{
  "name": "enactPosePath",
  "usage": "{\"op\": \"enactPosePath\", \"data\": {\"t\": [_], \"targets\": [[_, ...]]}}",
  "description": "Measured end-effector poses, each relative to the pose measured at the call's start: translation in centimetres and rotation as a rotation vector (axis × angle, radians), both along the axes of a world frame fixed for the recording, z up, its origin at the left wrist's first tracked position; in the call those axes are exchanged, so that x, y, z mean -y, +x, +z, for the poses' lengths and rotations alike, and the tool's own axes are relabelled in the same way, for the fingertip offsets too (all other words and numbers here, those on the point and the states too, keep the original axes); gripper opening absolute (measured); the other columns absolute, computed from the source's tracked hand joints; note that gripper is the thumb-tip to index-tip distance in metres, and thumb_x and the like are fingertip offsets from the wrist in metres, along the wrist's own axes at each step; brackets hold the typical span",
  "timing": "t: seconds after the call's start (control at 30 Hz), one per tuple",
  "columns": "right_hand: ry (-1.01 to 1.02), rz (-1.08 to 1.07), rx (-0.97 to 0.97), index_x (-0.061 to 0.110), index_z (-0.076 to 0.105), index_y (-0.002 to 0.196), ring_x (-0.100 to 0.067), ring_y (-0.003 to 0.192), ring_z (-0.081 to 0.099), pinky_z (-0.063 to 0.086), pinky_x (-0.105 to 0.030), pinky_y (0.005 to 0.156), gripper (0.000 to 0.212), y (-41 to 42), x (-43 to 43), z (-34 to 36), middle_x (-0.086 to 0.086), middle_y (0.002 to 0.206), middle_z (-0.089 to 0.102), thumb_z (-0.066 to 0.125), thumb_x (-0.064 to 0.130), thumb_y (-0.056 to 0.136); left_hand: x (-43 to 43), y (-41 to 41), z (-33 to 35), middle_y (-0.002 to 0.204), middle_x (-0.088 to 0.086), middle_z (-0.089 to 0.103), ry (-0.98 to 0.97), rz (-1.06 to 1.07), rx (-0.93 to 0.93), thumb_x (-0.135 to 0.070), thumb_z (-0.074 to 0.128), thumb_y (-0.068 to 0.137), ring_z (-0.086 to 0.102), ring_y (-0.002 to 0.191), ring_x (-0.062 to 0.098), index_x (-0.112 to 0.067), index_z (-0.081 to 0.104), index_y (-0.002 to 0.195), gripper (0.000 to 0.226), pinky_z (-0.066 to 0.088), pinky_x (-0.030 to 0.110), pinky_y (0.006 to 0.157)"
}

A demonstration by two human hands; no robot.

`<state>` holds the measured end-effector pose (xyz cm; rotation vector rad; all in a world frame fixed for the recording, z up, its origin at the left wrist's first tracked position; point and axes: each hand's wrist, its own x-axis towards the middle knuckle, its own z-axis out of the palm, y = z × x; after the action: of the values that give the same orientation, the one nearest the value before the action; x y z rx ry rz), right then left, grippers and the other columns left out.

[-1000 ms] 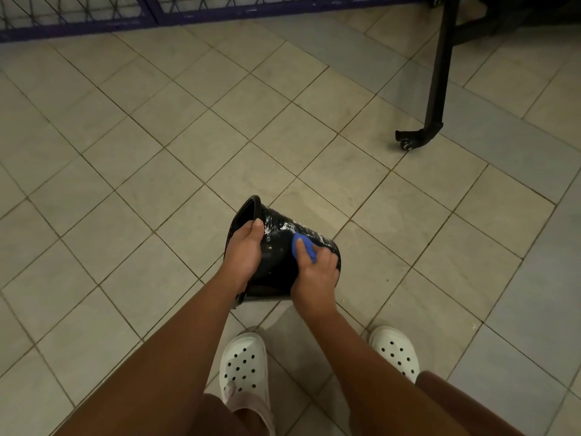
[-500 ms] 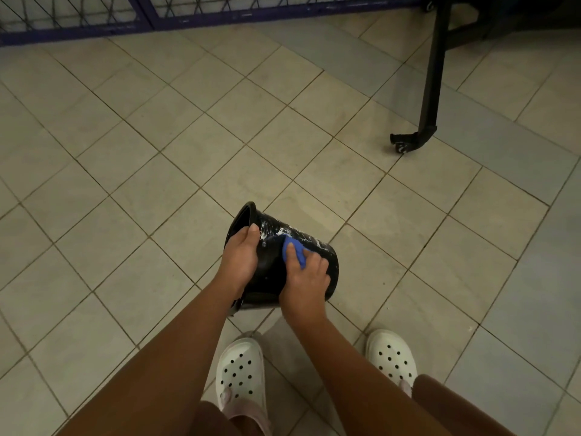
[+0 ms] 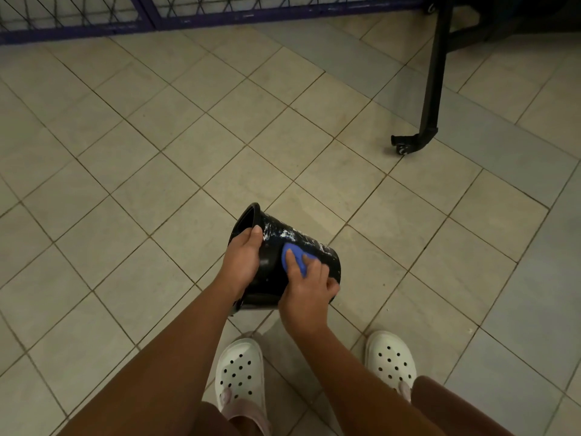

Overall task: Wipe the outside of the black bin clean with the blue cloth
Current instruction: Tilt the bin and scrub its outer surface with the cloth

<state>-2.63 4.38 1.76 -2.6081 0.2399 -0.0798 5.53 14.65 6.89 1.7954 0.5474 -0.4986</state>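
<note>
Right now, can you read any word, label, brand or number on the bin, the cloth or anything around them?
No readable text in this view.
Black bin: only white smears, no lettering.
Blue cloth: plain.
White clogs: only holes show, no brand mark.

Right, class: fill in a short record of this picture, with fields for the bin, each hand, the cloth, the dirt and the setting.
bin: black bin, tipped sideways, mouth to the left
left hand: left hand grips its rim
right hand: right hand presses the blue cloth on its side wall
cloth: bunched under the fingers
dirt: white smears along the upper side
setting: tiled floor, white clogs below
</note>
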Motion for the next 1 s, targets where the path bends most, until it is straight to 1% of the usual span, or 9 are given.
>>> {"op": "enactPosePath", "data": {"t": [0.13,0.2,0.27,0.4,0.53,0.6,0.7,0.83,1.0], "targets": [[0.043,0.058,0.100,0.018,0.054,0.126,-0.023,0.103,0.042,0.041,-0.052,0.086,0.066,-2.1,-2.3,0.6,-0.009,0.112,0.046,0.072,0.011,0.063,-0.2,-0.2,0.0,0.103,0.009,0.072,0.001,-0.002,-0.023,-0.040,0.037,0.104,0.067,0.100,0.024,-0.014,0.067,0.103,0.040,0.050,0.049,0.097],[0.054,0.122,0.140,0.017,0.050,0.129,-0.025,0.111,0.041,0.039,-0.054,0.093,0.066,-0.5,-2.3,1.1,-0.011,0.116,0.046,0.069,0.008,0.066,0.2,-0.3,0.1,0.096,0.010,0.070,0.010,-0.022,-0.031,-0.037,0.037,0.105,0.066,0.093,0.023,-0.005,0.065,0.100,0.042,0.052,0.046,0.092],[0.060,0.150,0.112,0.014,0.049,0.131,-0.031,0.114,0.044,0.038,-0.054,0.096,0.067,1.6,-1.1,1.0,-0.016,0.118,0.050,0.070,0.007,0.068,0.6,-0.5,0.0,0.092,0.010,0.070,0.002,-0.045,-0.050,-0.034,0.038,0.106,0.066,0.089,0.024,-0.008,0.066,0.094,0.040,0.052,0.039,0.085],[0.064,0.024,0.033,0.012,0.051,0.128,-0.031,0.107,0.043,0.044,-0.055,0.088,0.066,1.4,0.6,-0.2,-0.018,0.115,0.051,0.073,0.006,0.065,0.8,-0.6,-0.2,0.098,0.009,0.073,-0.015,-0.035,-0.055,-0.035,0.038,0.105,0.069,0.096,0.025,-0.019,0.069,0.095,0.036,0.054,0.040,0.088],[0.086,0.024,0.071,0.014,0.052,0.128,-0.029,0.104,0.038,0.045,-0.051,0.084,0.073,-1.6,-2.1,0.2,-0.014,0.116,0.038,0.073,-0.001,0.059,0.2,-0.2,0.0,0.097,0.009,0.073,-0.015,0.026,-0.058,-0.038,0.038,0.105,0.069,0.094,0.025,-0.017,0.068,0.100,0.037,0.054,0.035,0.079],[0.087,0.066,0.099,0.015,0.049,0.130,-0.029,0.101,0.037,0.045,-0.050,0.083,0.073,-1.0,-2.4,0.4,-0.013,0.114,0.037,0.072,-0.001,0.062,-0.1,-0.1,0.2,0.100,0.010,0.073,-0.027,0.024,-0.048,-0.036,0.038,0.106,0.069,0.097,0.025,-0.017,0.068,0.099,0.037,0.054,0.038,0.085],[0.035,0.127,0.082,0.015,0.045,0.133,-0.029,0.100,0.039,0.043,-0.049,0.084,0.068,1.3,-1.0,0.6,-0.016,0.111,0.044,0.070,0.007,0.070,0.0,-0.1,0.6,0.104,0.016,0.071,-0.046,0.026,-0.037,-0.033,0.038,0.106,0.068,0.096,0.027,-0.004,0.066,0.105,0.040,0.052,0.046,0.093],[0.080,0.014,-0.008,0.016,0.045,0.133,-0.027,0.103,0.035,0.043,-0.047,0.084,0.072,1.6,0.8,-0.1,-0.016,0.114,0.044,0.072,0.004,0.066,0.4,-0.1,0.6,0.102,0.011,0.073,-0.047,0.013,-0.022,-0.036,0.037,0.105,0.069,0.098,0.026,-0.014,0.069,0.103,0.038,0.054,0.045,0.092],[0.162,0.181,0.146,0.016,0.047,0.130,-0.025,0.107,0.037,0.048,-0.045,0.081,0.079,-2.0,-2.7,0.6,-0.012,0.119,0.036,0.072,-0.008,0.059,-0.4,0.0,0.4,0.105,0.023,0.069,-0.029,0.069,-0.033,-0.037,0.037,0.105,0.066,0.103,0.038,-0.006,0.066,0.103,0.043,0.052,0.050,0.095]]}}
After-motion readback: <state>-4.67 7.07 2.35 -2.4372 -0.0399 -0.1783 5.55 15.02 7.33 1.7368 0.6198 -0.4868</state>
